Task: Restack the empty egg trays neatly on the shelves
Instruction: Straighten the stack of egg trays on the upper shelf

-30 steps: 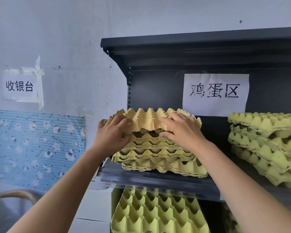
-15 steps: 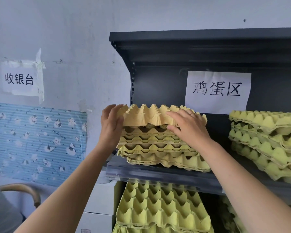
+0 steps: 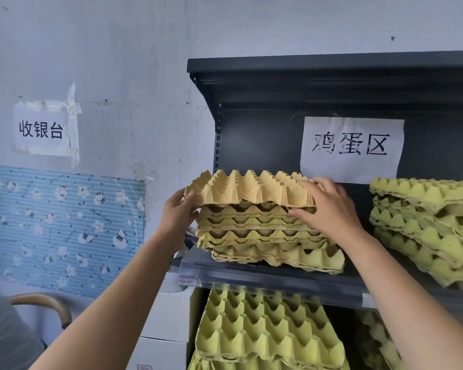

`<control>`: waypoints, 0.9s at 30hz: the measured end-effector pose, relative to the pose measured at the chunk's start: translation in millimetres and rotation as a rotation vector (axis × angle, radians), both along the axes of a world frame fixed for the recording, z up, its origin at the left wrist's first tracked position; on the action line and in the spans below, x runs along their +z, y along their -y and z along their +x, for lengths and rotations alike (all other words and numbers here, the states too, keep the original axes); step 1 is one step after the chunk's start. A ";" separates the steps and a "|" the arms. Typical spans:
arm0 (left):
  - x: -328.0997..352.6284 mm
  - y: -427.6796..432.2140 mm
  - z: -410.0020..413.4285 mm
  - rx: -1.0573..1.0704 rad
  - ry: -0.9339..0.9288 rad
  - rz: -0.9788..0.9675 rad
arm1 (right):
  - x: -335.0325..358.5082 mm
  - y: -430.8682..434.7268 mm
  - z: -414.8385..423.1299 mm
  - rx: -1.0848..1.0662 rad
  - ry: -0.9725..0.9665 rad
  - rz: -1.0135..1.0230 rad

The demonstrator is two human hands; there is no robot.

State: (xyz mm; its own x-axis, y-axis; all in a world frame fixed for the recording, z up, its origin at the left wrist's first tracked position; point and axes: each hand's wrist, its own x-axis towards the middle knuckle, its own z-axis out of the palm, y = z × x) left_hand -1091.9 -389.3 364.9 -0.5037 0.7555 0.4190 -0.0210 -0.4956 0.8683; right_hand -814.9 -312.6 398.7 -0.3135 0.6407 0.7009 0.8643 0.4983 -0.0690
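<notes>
Head view, left hand (image 3: 178,213), right hand (image 3: 329,209) holding top tray (image 3: 249,189), stack (image 3: 265,241) beneath

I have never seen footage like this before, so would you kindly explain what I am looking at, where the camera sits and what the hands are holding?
There is no machine here: a person works bare-handed, and the pictures come from one camera worn on their head, looking forward and down, so both forearms reach in from below. In front is a dark metal shelf. On it sits a stack of cardboard egg trays, with a second stack to its right and more trays on the level below. A paper sign is stuck to the shelf's back panel. The left hand has its grip on the left edge of the top tray; the right hand holds its right end, fingers on top and thumb at the front edge.
</notes>
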 end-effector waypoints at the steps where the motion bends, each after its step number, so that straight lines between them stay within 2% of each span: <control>1: 0.0 0.2 2.1 0.001 -0.007 0.022 | 0.0 -0.7 1.7 0.073 -0.025 -0.060; 3: -0.2 -0.2 2.5 0.009 -0.025 0.062 | 0.2 -0.4 3.4 0.163 -0.063 -0.085; 6: 2.3 -2.0 1.8 0.018 -0.025 0.110 | 0.8 1.2 1.6 0.186 -0.088 -0.006; 8: 6.4 -5.3 1.5 0.017 0.022 0.126 | 1.4 2.6 1.1 0.182 -0.100 0.079; 12: 18.0 -13.3 7.9 0.011 -0.018 0.152 | 6.2 13.3 10.7 0.092 -0.094 0.263; 15: 22.8 -26.6 12.7 0.055 -0.020 0.099 | 1.1 19.9 13.5 0.050 -0.037 0.436; 19: 19.5 -43.0 12.5 0.143 -0.065 -0.014 | -9.9 20.9 11.4 0.031 0.018 0.476; 24: 13.6 -41.8 21.8 0.354 -0.243 0.005 | -12.0 20.6 13.2 0.058 0.009 0.459; 27: 13.4 -32.0 32.9 0.538 -0.443 0.049 | -11.2 20.3 17.1 0.134 -0.024 0.431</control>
State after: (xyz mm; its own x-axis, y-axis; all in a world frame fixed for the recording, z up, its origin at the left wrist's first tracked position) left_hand -1059.0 -357.3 378.3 -0.5760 0.4245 0.6986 0.5895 -0.3764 0.7147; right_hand -797.8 -332.8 387.5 -0.3541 0.2439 0.9028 0.7910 0.5931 0.1500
